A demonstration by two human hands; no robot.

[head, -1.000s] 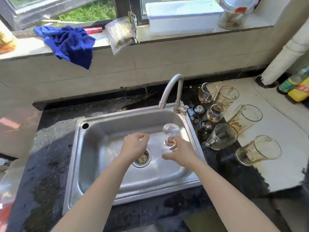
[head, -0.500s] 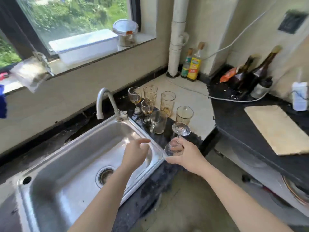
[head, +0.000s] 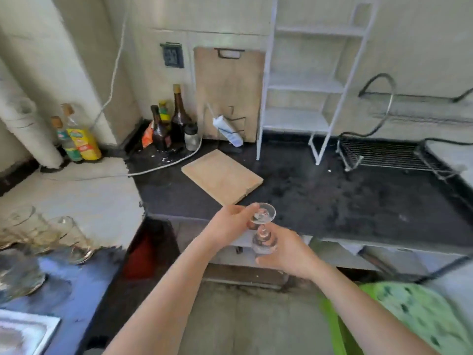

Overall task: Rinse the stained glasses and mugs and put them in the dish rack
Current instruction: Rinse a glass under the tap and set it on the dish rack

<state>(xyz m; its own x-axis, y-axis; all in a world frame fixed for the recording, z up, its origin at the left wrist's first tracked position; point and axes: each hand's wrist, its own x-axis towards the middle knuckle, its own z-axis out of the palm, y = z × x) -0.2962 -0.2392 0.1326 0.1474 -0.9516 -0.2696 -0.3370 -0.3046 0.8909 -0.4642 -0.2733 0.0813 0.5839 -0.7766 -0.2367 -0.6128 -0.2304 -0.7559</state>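
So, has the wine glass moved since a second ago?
Yes. The wine glass was over the sink; now it is clear of it, off to its right, at the front edge of the dark counter, nearer the dish rack.

Forearms, left hand (head: 230,224) and right hand (head: 290,254) seemingly bare throughout

A wooden cutting board (head: 222,176) lies flat on the black counter (head: 332,196) at mid-frame. Behind it a second board (head: 227,85) leans on the wall, beside a white shelf frame (head: 304,83). Dark bottles (head: 179,114) stand in the corner, with yellow-labelled oil bottles (head: 79,139) further left by a white pipe (head: 28,124).
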